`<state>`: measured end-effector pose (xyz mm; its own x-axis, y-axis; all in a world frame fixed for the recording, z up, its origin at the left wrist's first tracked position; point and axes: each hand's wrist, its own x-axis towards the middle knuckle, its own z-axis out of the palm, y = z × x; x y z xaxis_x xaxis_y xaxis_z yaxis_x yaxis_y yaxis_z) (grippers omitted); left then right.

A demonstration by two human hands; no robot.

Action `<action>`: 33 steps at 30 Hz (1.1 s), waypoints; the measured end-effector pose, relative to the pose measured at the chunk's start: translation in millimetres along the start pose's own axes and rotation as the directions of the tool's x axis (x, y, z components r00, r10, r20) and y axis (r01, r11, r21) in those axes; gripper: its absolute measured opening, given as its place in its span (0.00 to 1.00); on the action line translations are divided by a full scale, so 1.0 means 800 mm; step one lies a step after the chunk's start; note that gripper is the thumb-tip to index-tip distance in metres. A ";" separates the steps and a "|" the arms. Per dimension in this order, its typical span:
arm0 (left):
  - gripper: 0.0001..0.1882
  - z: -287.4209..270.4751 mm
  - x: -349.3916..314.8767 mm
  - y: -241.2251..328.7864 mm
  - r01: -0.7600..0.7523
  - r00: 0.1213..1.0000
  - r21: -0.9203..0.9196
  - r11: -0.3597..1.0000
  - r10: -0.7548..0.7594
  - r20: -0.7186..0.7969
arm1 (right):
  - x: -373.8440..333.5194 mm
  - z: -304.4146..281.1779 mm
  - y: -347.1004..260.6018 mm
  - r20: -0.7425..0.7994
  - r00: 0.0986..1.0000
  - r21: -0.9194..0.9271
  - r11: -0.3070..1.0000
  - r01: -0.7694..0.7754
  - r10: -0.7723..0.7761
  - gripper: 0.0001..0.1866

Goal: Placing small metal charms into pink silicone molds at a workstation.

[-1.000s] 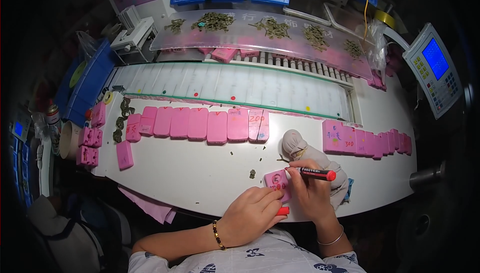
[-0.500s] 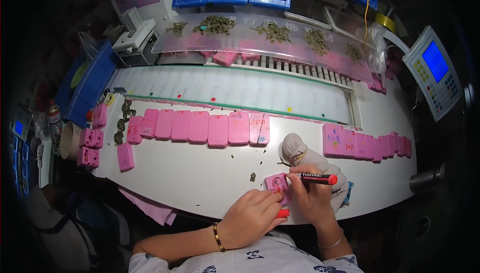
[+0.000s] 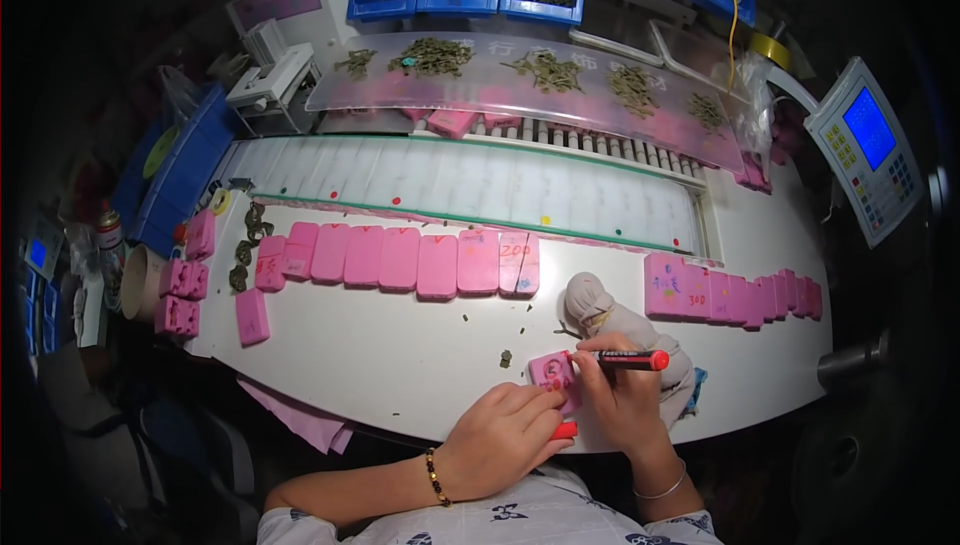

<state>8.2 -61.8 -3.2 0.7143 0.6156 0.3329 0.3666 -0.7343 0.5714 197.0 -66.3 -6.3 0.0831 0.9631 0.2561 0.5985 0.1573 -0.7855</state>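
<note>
My right hand (image 3: 627, 390) grips a black-and-red marker pen (image 3: 625, 358), its red end pointing right. The pen's tip meets the top right corner of a small pink block (image 3: 550, 369) with handwritten marks on its face. Pressed over the lower part of that block are the fingers of my left hand (image 3: 503, 437), partly hiding it. A red marker cap (image 3: 565, 431) sticks out by my left thumb. Beyond my right hand lies a cloth-wrapped bundle (image 3: 632, 320), beige and knotted at one end.
Pink blocks stand in a left row (image 3: 400, 259) and a right row (image 3: 730, 297). Behind them runs a white conveyor belt (image 3: 460, 193) with coloured dots. A clear shelf (image 3: 480, 75) holds heaps of small greenish-brown pieces. A keypad display (image 3: 865, 150) rises at right; blue bins (image 3: 460, 3) line the back.
The dots on the conveyor belt have shifted left, and a green and a red one have appeared at its right. My hands stay nearly in place, with the pen at the block's corner.
</note>
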 end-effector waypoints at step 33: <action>0.12 -0.033 -0.004 -0.030 0.175 0.966 -0.077 0.982 -0.186 -0.178 | -0.015 -0.021 -0.030 -0.060 0.980 0.610 0.784 -0.115 0.191 0.06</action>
<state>-19.1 -38.6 1.9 0.5157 0.7824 0.3492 0.4389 -0.5913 0.6766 195.1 -85.3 19.0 0.2436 0.9605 0.1347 -0.0264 0.1454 -0.9890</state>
